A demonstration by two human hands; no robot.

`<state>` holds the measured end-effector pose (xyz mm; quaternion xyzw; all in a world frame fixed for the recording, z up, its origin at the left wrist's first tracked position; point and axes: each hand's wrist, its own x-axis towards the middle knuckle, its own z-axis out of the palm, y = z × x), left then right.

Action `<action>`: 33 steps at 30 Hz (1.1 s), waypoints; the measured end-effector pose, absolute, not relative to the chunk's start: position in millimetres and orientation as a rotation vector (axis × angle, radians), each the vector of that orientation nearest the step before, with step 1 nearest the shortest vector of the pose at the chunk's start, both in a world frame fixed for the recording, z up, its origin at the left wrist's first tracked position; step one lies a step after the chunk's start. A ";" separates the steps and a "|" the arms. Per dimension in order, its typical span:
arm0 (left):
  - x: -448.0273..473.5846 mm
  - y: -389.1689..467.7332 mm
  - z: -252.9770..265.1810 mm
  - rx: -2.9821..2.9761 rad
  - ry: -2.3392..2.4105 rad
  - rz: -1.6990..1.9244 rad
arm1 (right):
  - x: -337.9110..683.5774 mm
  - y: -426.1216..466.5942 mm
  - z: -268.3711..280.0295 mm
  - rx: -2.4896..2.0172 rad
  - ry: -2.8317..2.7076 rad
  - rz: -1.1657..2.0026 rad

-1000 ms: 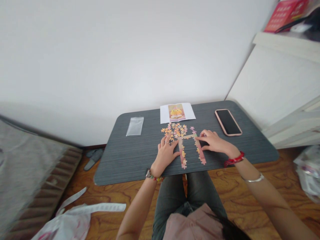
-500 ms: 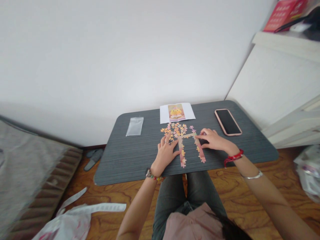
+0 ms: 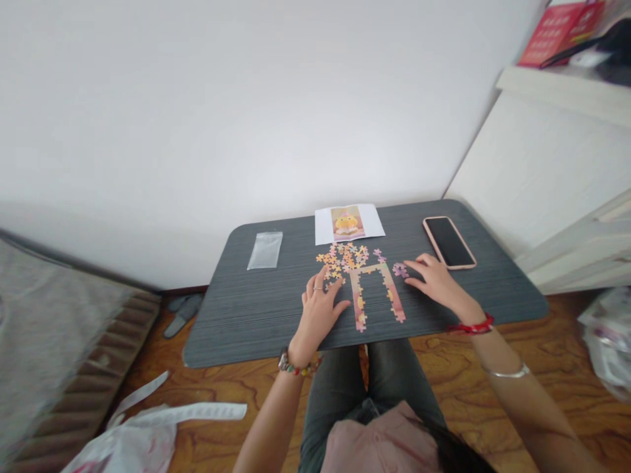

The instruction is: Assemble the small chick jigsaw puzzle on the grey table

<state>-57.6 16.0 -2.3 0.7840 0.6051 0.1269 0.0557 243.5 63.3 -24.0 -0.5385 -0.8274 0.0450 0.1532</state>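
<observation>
A partly joined puzzle frame [image 3: 357, 299] lies on the dark table, made of a top strip and two side strips, with its near side open. My left hand [image 3: 319, 307] rests left of it, fingers spread, fingertips by the lower edge of the loose puzzle pieces [image 3: 348, 255]. On the other side, my right hand [image 3: 431, 279] has its fingers apart, the tips beside a small cluster of purple pieces [image 3: 399, 270]. Whether they touch the cluster I cannot tell. Behind the loose pieces lies a white sheet [image 3: 324, 226] with a picture of a yellow figure [image 3: 348, 222].
A clear plastic bag [image 3: 265, 251] lies at the table's left. A phone in a pink case [image 3: 449, 242] is at the right. The dark table [image 3: 236, 315] stands against a white wall, with a white cabinet [image 3: 557, 151] to its right.
My right hand has moved right, away from the frame's right strip, and the purple cluster now shows fully. My left hand has drawn slightly left, off the left strip.
</observation>
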 end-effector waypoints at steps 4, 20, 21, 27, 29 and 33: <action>-63.2 0.1 -6.6 2.333 1.896 0.477 | 244.9 55.7 -37.4 -1.578 -2.296 0.109; -49.3 -13.0 -8.6 2.410 1.710 0.745 | 240.5 48.6 -29.4 -1.423 -2.267 0.346; -47.8 -13.4 -7.8 2.412 1.689 0.760 | 236.9 44.6 -26.0 -1.406 -2.273 0.343; -32.5 -12.2 -2.5 2.414 1.687 0.652 | 218.3 31.0 -18.0 -1.403 -2.353 0.244; -30.4 -11.3 -3.9 2.404 1.742 0.531 | 221.1 31.3 -22.9 -1.474 -2.351 0.207; -31.6 -5.1 -10.1 2.375 1.838 0.378 | 226.7 37.0 -25.4 -1.500 -2.384 0.161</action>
